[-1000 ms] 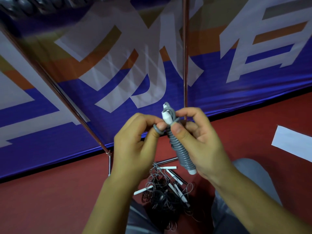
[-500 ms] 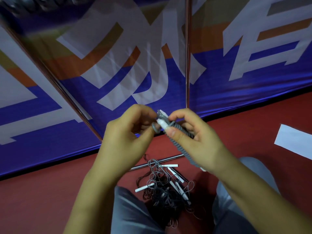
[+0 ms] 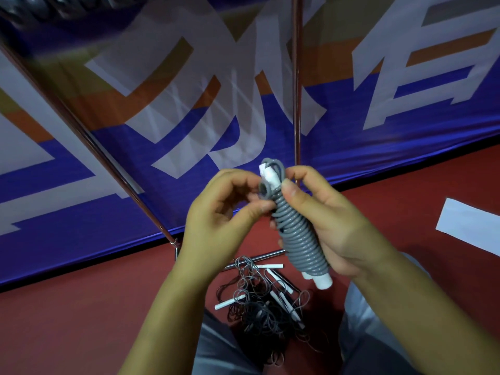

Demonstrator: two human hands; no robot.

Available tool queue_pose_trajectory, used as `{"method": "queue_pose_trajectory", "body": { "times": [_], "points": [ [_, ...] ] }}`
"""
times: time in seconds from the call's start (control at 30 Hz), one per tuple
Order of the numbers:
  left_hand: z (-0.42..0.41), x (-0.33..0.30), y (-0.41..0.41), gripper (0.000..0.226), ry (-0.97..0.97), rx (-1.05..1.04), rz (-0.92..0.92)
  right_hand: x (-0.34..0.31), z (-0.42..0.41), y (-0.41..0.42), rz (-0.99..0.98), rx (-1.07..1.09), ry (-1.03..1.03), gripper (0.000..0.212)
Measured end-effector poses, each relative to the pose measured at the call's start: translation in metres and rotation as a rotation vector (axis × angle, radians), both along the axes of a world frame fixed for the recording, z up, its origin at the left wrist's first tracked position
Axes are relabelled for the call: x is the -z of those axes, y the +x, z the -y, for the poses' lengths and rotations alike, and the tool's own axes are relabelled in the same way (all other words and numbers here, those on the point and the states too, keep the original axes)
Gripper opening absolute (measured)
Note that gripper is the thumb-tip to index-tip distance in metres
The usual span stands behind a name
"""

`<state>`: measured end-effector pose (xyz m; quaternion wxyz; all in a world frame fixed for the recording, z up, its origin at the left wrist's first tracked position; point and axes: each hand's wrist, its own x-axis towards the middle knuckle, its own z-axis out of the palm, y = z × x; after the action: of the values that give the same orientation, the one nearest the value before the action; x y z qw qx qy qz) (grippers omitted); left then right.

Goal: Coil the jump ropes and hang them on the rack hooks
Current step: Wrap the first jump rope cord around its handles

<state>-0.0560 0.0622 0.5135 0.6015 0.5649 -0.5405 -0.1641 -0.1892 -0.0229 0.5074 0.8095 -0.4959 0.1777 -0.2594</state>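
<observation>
Between the two hands, at mid-frame, a coiled rope [image 3: 296, 234] is held up in front of a banner [image 3: 351, 125]. Its grey cord is wound in tight turns around white handles, forming a thick bundle that tilts from upper left to lower right. A white handle end sticks out at the top, with a few loose grey loops over it, and another white end pokes out at the bottom.

The right hand [image 3: 332, 226] wraps around the bundle from the right, fingers curled behind it and the thumb pressed on the upper turns near the top. The left hand [image 3: 216, 215] pinches the cord at the top of the bundle, thumb and curled fingers closed on a small grey loop just beside the white end.

Below the hands, on the red floor [image 3: 67, 307], lies a tangled pile [image 3: 265, 307] of dark cords with several white handles scattered through it, between the person's knees in grey trousers. A thin metal bar runs along the floor just behind the pile, and it meets a slanted pole [image 3: 89, 136] of the rack at the lower left. A second pole [image 3: 297, 90] stands upright behind the bundle. A white sheet [image 3: 470, 226] lies on the floor at the right, well apart from the pile.
</observation>
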Motion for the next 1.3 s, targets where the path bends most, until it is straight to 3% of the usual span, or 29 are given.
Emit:
{"method": "queue_pose_trajectory", "body": {
  "times": [0.07, 0.13, 0.33, 0.5, 0.8, 0.87, 1.13, 1.2, 1.3],
  "points": [
    [0.004, 0.000, -0.002, 0.012, -0.014, -0.012, -0.054, -0.002, -0.003, 0.000, 0.054, -0.035, 0.131, 0.026],
    [0.009, 0.002, -0.005, 0.015, -0.035, -0.023, -0.078, -0.003, -0.006, 0.002, 0.086, -0.006, 0.195, 0.027],
    [0.018, 0.004, -0.011, 0.021, -0.073, 0.095, -0.383, -0.005, -0.003, 0.002, 0.068, 0.102, 0.096, 0.041],
    [0.019, 0.004, -0.011, 0.018, -0.084, 0.114, -0.641, -0.005, 0.003, -0.004, 0.142, 0.060, 0.183, 0.046],
    [0.004, 0.009, -0.006, 0.021, -0.013, 0.030, -0.705, -0.007, -0.003, -0.013, 0.055, 0.074, 0.095, 0.034],
    [-0.002, 0.007, -0.011, 0.022, -0.002, -0.027, -0.541, -0.009, -0.001, -0.010, 0.031, 0.090, 0.069, 0.033],
    [-0.012, -0.009, -0.021, 0.018, -0.103, -0.314, 0.616, -0.007, 0.000, 0.004, -0.060, 0.191, -0.298, 0.013],
    [-0.013, -0.006, -0.022, 0.022, -0.145, -0.328, 0.724, -0.009, 0.000, 0.004, -0.059, 0.177, -0.321, 0.015],
    [-0.013, -0.001, -0.021, 0.019, -0.192, -0.374, 0.732, -0.008, -0.001, 0.005, -0.074, 0.165, -0.378, 0.012]
  ]
}}
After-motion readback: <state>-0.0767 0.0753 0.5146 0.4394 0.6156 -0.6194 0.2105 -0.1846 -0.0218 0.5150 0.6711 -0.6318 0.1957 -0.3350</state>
